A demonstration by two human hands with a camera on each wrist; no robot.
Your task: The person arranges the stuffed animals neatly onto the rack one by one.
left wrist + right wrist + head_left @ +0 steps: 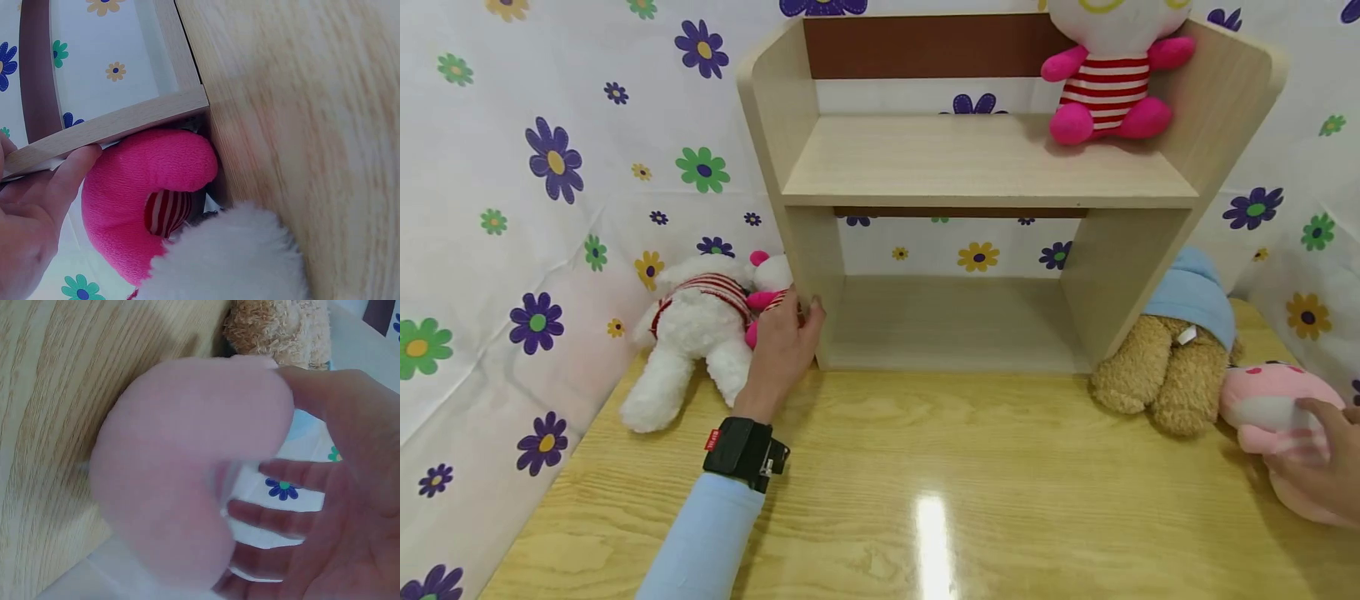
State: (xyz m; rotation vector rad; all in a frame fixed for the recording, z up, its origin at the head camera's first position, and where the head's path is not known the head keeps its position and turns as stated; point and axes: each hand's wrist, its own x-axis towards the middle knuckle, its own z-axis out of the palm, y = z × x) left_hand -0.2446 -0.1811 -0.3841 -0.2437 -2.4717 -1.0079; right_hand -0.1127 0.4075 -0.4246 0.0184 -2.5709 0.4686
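Observation:
My left hand (781, 350) reaches beside the left side panel of a wooden shelf (985, 200), a digit touching the panel's front edge. Next to its fingers a pink-and-white plush doll (147, 194) with red stripes is wedged between the panel and a white fluffy plush toy (703, 321). The head view hides much of the doll behind the hand. On the right, my right hand (1322, 454) holds a pale pink plush toy (162, 450) low over the table, thumb on one side and fingers on the other. A brown teddy bear (1180, 367) in blue leans beside it.
A striped doll with pink limbs (1108, 92) sits on the upper shelf board at the right. The wooden table (880, 492) reaches toward me. Flower-patterned cloth (550, 233) hangs behind and at both sides.

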